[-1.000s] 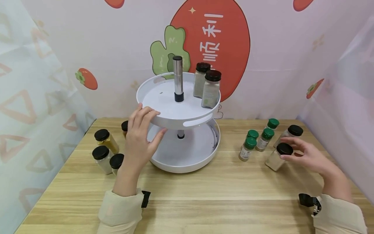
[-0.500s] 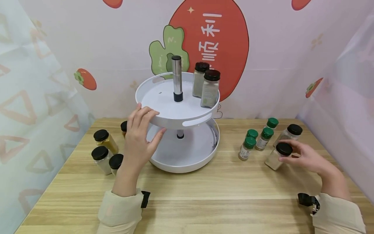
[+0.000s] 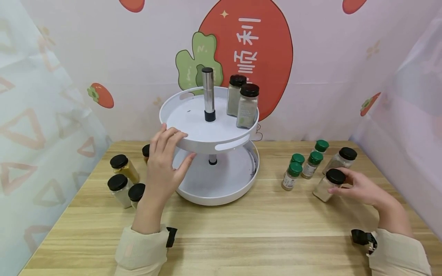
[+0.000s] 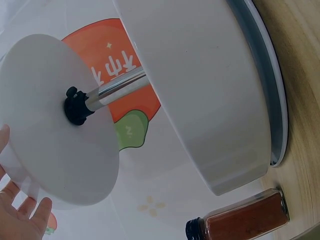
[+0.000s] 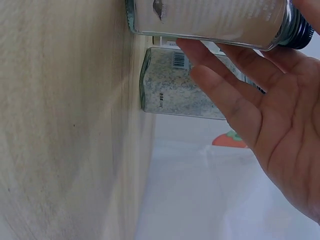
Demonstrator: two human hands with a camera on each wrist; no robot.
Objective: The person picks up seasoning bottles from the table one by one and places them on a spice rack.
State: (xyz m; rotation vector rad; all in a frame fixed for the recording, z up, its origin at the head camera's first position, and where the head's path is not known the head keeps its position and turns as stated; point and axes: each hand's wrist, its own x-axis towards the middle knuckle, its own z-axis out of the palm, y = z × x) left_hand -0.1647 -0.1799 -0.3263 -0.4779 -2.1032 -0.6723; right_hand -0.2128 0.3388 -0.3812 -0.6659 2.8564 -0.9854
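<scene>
In the head view my left hand point(image 3: 162, 163) rests its fingertips on the near left rim of the upper tier of a white two-tier turntable rack point(image 3: 193, 145). Its thumb stretches out below that tier, and in the left wrist view the fingers point(image 4: 37, 215) lie spread at the tier's edge. At the right, my right hand point(image 3: 362, 188) holds a square glass spice jar point(image 3: 322, 189) with a black lid and pale tan powder, thumb on the near side and fingers behind. That jar stands on the table. Behind it is another black-lidded jar point(image 5: 175, 85) with speckled contents.
Two black-lidded jars point(image 3: 246, 111) stand on the upper tier's right side. Several small green-capped bottles point(image 3: 289, 180) stand left of my right hand. More black-lidded jars point(image 3: 121, 191) are at the table's left, with a red-brown one point(image 4: 245, 217) beside the rack.
My right hand's thumb and fingers have closed in on the black-lidded jar of tan powder. The left hand stays at the upper tier's rim.
</scene>
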